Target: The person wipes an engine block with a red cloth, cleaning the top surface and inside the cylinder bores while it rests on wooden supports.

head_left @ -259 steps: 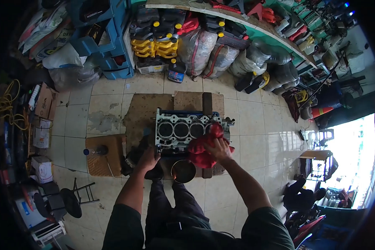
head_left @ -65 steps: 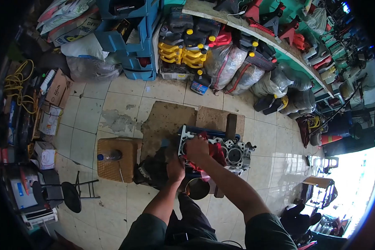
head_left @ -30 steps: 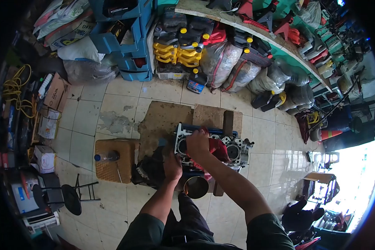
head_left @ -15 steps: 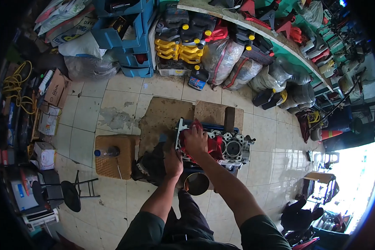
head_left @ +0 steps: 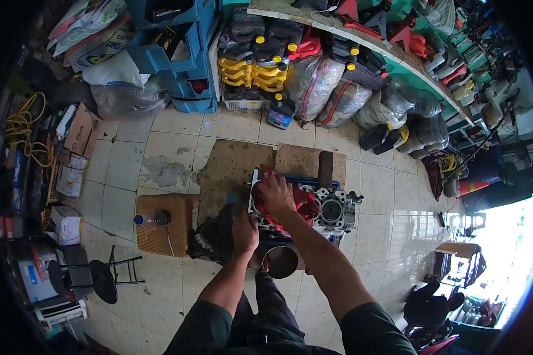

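Note:
A metal engine block [head_left: 333,220] lies on the floor in front of me, with round cylinder openings showing at its right end. A red cloth [head_left: 305,207] is spread over its left and middle part. My right hand [head_left: 276,195] presses on the cloth, fingers resting on it near the left end of the block. At the block's left end, my left hand [head_left: 243,229] is against its side; its fingers are dark and partly hidden, so their grip is unclear. A dark bundle [head_left: 214,235] lies just left of that hand.
Cardboard [head_left: 234,160] lies under the block. A round pan [head_left: 280,262] is by my feet. Left of it, a brown stool [head_left: 154,236] holds a bottle [head_left: 153,218]. Blue bins [head_left: 193,106], sacks and a jug [head_left: 281,112] line the far side; a black stool [head_left: 103,281] stands left.
My right hand has shifted slightly left over the block, and the red cloth under it is bunched differently, spreading further right. My left hand has barely moved.

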`<state>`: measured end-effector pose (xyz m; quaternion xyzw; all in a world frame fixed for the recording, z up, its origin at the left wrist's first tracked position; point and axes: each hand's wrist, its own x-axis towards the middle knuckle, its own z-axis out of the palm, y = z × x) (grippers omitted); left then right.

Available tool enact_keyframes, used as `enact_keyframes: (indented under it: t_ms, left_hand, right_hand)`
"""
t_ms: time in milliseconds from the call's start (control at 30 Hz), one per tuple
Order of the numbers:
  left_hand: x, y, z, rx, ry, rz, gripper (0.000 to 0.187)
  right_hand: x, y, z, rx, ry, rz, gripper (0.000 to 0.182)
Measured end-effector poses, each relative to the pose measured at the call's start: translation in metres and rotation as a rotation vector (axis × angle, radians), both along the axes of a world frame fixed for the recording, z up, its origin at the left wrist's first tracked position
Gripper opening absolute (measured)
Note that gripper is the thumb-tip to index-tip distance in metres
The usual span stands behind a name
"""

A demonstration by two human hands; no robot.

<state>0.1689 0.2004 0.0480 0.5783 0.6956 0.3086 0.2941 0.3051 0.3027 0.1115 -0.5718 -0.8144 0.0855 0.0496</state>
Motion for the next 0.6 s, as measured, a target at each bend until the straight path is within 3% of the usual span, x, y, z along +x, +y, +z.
enact_keyframes:
  t_ms: [67,133,167,233,267,400,467,600]
  left_hand:
    - [0.000,0.000,0.005,-0.070,-0.025,-0.008,0.049]
    - [0.000,0.002,-0.001,0.051,-0.005,0.013,0.048]
    - [-0.004,-0.002,-0.005,0.040,-0.005,0.009,0.048]
    - [-0.001,0.002,-0.004,0.136,0.091,-0.017,0.050]
    - [0.001,0.002,-0.001,0.013,-0.007,0.005,0.048]
    - [-0.001,0.002,-0.002,-0.038,0.014,0.003,0.047]
    - [0.000,0.001,0.000,0.092,0.016,0.002,0.046]
    - [0.001,0.002,-0.001,0.100,0.030,-0.008,0.045]
  right_hand:
    - [0.001,-0.002,-0.010,0.051,0.067,-0.049,0.032]
    - [-0.006,0.008,-0.006,-0.027,0.138,-0.362,0.034]
    - [-0.003,0.007,-0.004,-0.037,0.135,-0.367,0.034]
    - [0.017,0.013,0.008,-0.134,0.135,-0.135,0.040]
    - [0.020,0.011,0.012,-0.127,0.027,-0.022,0.047]
    - [0.006,0.017,0.025,-0.222,-0.130,0.024,0.051]
    - [0.004,0.018,0.006,-0.175,-0.177,-0.023,0.052]
    - [0.006,-0.004,0.005,-0.057,0.034,-0.109,0.045]
